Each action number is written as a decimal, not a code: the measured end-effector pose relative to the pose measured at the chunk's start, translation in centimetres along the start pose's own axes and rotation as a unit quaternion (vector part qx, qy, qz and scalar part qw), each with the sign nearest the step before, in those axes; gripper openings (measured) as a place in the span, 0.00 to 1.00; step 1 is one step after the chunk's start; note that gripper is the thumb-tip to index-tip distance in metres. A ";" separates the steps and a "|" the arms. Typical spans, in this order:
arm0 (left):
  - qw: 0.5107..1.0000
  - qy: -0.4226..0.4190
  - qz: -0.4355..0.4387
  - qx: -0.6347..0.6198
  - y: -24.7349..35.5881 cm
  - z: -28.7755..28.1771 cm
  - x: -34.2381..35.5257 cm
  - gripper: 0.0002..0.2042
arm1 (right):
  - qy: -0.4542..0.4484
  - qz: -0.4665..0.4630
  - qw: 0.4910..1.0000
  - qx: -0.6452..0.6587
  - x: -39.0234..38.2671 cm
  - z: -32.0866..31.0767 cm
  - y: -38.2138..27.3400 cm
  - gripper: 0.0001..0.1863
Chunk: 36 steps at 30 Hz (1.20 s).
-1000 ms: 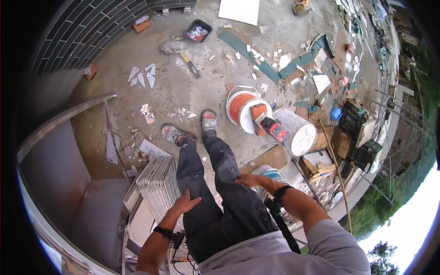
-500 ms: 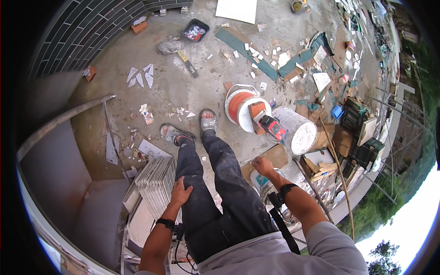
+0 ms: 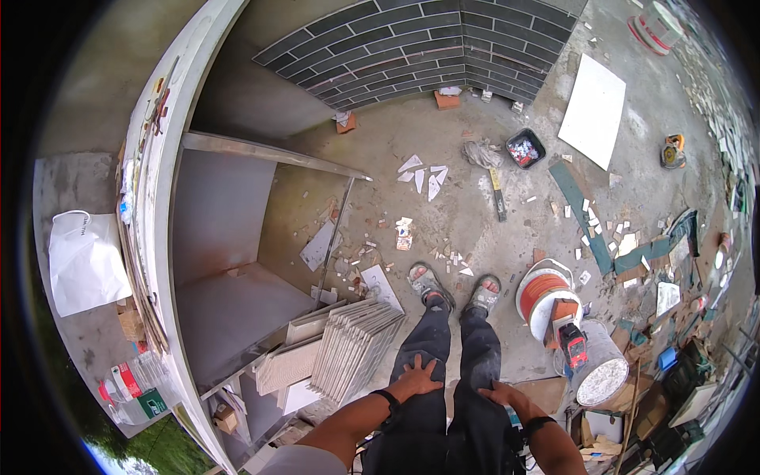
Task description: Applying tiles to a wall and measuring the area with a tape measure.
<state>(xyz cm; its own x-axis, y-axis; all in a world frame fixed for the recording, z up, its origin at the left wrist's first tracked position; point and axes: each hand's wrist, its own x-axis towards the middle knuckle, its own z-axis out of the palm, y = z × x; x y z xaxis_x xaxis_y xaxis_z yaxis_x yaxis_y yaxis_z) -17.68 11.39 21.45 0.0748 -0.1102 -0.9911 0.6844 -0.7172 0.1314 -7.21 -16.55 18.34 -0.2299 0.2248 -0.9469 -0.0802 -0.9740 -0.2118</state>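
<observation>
My left hand (image 3: 419,376) lies on the left leg of my dark trousers (image 3: 427,336), near the knee, fingers spread and nothing in them. On the outer side of my right thigh rests my right hand (image 3: 497,392); its thumb stands apart from the fingers and I see nothing held. A stack of tiles (image 3: 356,344) leans on edge left of my legs. To my right stand an orange-and-white bucket (image 3: 538,293) and a whitish bucket (image 3: 606,376). A red-and-black tool (image 3: 571,344) sits by a brick (image 3: 561,309) on top of them.
Ahead lie cut tile pieces (image 3: 427,176), a spirit level (image 3: 498,196) and a black tub (image 3: 526,148). A dark tiled wall (image 3: 412,47) rises beyond. A metal-edged partition (image 3: 277,154) stands left. Rubble and green strips (image 3: 582,206) cover the right; a white board (image 3: 594,111) lies farther off.
The view has swung left, bringing in the ledge with a white bag and bottles. My right hand has come from beside my leg onto the thigh. My left hand stays on the left leg.
</observation>
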 end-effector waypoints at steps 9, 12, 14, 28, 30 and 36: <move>0.999 -0.002 -0.050 0.004 2.2 -0.3 0.1 0.45 | -0.002 -0.167 0.982 0.085 0.1 -1.2 4.1 0.40; 0.999 0.003 -0.047 -0.004 2.6 0.1 0.5 0.45 | 0.067 -0.218 0.972 0.058 1.0 -1.3 7.9 0.29; 0.998 0.019 -0.050 -0.030 2.5 0.5 0.5 0.43 | 0.146 -0.138 0.976 0.079 0.3 -1.6 7.5 0.23; 0.998 0.026 -0.038 -0.038 3.4 0.9 0.0 0.39 | 0.305 -0.150 0.929 0.144 1.1 -5.5 2.9 0.12; 0.997 0.028 -0.040 -0.052 2.9 1.3 -0.1 0.39 | 0.313 -0.169 0.924 0.139 -0.3 -5.5 1.5 0.11; 0.998 0.023 -0.037 -0.055 3.5 1.1 0.0 0.39 | 0.298 -0.164 0.931 0.133 -0.3 -6.4 2.6 0.12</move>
<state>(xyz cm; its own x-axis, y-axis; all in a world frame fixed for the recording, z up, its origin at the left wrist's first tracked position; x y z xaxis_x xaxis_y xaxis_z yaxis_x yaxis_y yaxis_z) -16.11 8.13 21.88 0.0523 -0.0270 -0.9983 0.7642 -0.6424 0.0574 -1.13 -19.32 16.52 0.4222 0.3767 -0.8245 -0.3076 -0.7960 -0.5213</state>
